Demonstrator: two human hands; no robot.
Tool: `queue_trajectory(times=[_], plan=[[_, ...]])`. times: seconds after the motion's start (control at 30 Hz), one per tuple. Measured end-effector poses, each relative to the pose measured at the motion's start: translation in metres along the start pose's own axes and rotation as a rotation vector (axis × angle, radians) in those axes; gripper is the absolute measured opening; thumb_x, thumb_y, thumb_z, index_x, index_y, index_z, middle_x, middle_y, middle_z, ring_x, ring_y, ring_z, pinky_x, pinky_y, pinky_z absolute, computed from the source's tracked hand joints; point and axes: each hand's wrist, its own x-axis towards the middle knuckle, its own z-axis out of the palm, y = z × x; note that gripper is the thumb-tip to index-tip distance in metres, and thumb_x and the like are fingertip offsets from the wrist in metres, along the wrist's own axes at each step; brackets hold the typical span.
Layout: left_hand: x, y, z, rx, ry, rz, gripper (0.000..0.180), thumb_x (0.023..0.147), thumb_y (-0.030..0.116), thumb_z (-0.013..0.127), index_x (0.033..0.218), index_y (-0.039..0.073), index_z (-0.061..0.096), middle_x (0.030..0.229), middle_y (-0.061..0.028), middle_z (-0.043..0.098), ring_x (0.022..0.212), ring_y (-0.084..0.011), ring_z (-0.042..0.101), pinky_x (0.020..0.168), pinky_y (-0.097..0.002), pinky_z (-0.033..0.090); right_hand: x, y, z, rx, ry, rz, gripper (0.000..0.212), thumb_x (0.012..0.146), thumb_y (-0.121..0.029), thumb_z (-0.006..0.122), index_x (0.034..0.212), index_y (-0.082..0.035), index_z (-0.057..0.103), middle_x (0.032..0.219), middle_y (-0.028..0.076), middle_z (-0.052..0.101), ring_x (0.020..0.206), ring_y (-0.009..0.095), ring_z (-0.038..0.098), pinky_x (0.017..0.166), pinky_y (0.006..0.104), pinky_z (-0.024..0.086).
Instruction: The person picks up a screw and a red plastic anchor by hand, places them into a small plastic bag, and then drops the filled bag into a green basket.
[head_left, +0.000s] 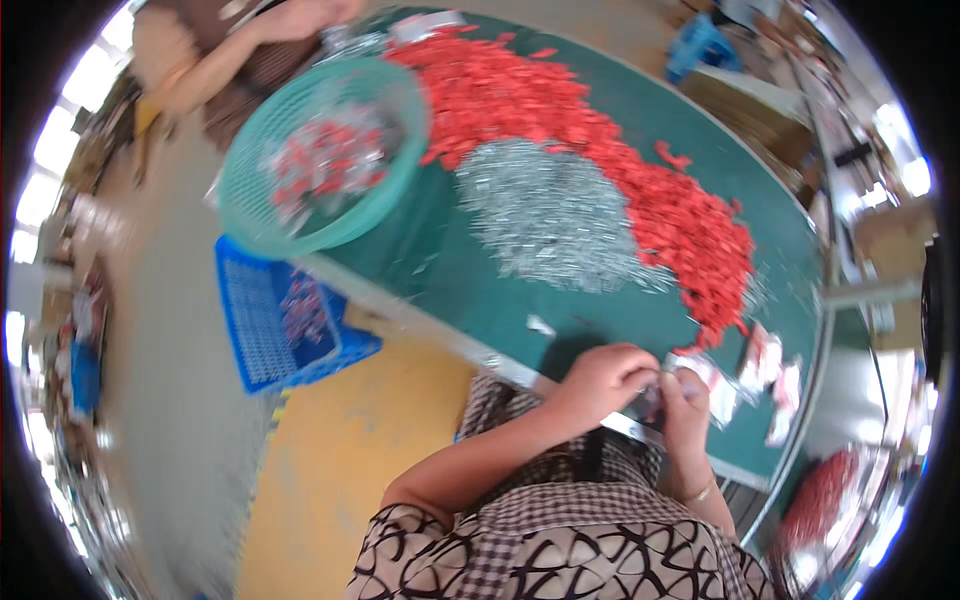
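Note:
At the table's near edge my left hand (pixel 608 382) and my right hand (pixel 686 412) are close together, fingers pinched. Between them is a small clear plastic bag (pixel 648 404) with something dark in it; blur and fingers hide the details. Just past my right hand lie more clear plastic bags (pixel 718 384). Beyond my hands spreads a heap of thin silvery metal pieces (pixel 550 215). A long band of small red pieces (pixel 640 185) curves around its far and right sides, its tip ending near my right hand.
A round green plastic basket (pixel 240 222) with filled bags stands at the table's left corner. Below it sits a blue basket (pixel 240 340) with small items. Filled packets (pixel 762 358) lie on the green table (pixel 480 335) at right. Another person's arm (pixel 230 60) is at upper left.

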Motion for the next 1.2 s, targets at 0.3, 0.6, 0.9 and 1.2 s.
queue_trajectory(times=[0.3,0.6,0.9,1.2], plan=[[0.005,0.006,0.002,0.105,-0.071,0.012,0.007,0.084,0.005,0.064,0.090,0.000,0.064,0.079,-0.0083,0.062,0.069,-0.0182,0.060,0.061,-0.0286,0.045,-0.009,-0.002,-0.022,0.282,-0.143,0.123,0.021,0.095,-0.016,0.056,0.101,0.001,0.066,0.090,0.003,0.068,0.049,0.007,0.053,0.044,0.0192,0.044],[0.001,0.007,0.014,0.039,-0.122,-0.041,0.009,0.086,0.006,0.064,0.093,0.000,0.064,0.082,-0.0037,0.064,0.075,-0.0113,0.059,0.067,-0.0254,0.047,-0.014,-0.002,-0.025,0.116,-0.039,-0.066,0.011,0.083,-0.010,0.071,0.079,-0.002,0.065,0.064,-0.001,0.058,0.047,0.004,0.049,0.041,0.0192,0.038],[-0.003,0.001,0.015,-0.031,-0.139,-0.233,0.008,0.089,0.005,0.061,0.094,-0.001,0.063,0.082,0.0001,0.063,0.075,-0.0059,0.055,0.068,-0.0222,0.046,-0.011,-0.003,-0.034,0.201,-0.188,0.019,0.020,0.089,-0.020,0.065,0.085,0.000,0.068,0.076,0.002,0.064,0.052,0.005,0.052,0.044,0.0200,0.043],[0.012,0.022,0.020,0.134,-0.068,-0.136,0.013,0.081,0.004,0.068,0.093,0.000,0.064,0.084,-0.0054,0.062,0.076,-0.0140,0.059,0.070,-0.0268,0.047,-0.006,-0.008,-0.046,0.131,-0.236,0.035,0.013,0.087,-0.012,0.065,0.085,0.001,0.067,0.077,0.003,0.066,0.057,0.007,0.055,0.047,0.0216,0.046]])
